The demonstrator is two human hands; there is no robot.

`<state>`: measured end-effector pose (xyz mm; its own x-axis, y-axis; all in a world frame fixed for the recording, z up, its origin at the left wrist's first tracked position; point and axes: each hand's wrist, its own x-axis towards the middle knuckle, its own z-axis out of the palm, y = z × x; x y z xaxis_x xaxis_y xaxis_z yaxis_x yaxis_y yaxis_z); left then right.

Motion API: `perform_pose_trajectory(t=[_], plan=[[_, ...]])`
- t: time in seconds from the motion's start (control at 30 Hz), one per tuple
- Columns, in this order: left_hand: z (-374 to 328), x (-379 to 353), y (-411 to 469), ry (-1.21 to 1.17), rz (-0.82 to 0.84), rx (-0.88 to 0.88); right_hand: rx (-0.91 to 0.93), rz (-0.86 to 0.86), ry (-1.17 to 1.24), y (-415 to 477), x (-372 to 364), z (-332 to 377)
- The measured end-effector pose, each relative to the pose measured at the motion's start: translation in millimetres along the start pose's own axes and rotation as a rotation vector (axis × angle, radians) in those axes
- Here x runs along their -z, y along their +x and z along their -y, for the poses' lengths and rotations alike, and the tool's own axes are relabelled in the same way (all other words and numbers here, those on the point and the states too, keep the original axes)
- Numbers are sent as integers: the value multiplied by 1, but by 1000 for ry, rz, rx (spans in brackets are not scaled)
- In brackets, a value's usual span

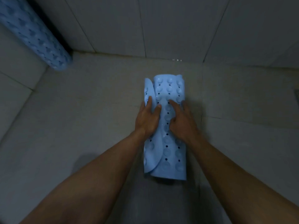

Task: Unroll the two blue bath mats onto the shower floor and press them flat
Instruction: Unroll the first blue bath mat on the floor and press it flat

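Note:
A light blue bath mat [171,152] lies rolled up on the grey shower floor [90,110], its suction cups and small holes facing out. Its loose outer flap curls away along the left side. My left hand [148,118] pinches that flap, with the thumb on the roll side and the fingers over the flap's edge. My right hand [182,118] rests on top of the roll, index finger stretched forward over the cups. A second rolled blue mat [34,33] leans in the far left corner against the wall.
Tiled walls [178,25] close the floor at the back and on the left. A dark edge of something shows at the far right [296,96]. The light is dim.

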<state>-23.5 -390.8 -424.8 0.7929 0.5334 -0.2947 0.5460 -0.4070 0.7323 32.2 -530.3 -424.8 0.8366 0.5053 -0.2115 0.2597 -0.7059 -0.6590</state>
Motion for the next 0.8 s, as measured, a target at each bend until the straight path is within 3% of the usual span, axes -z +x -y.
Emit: perform_pose_trajectory(t=[0.2,0.4,0.63,0.8], plan=[[30,3,-3,102,-16,-61,44,-36,-151,-5,-16,-9],[35,26,-11,251,-55,-201,-114,49,-112,-30,-3,5],[60,24,-19,761,48,-115,-108,-91,-29,-37,-23,10],[81,9,-26,981,11,-101,-52,-98,-2,-32,-30,12]])
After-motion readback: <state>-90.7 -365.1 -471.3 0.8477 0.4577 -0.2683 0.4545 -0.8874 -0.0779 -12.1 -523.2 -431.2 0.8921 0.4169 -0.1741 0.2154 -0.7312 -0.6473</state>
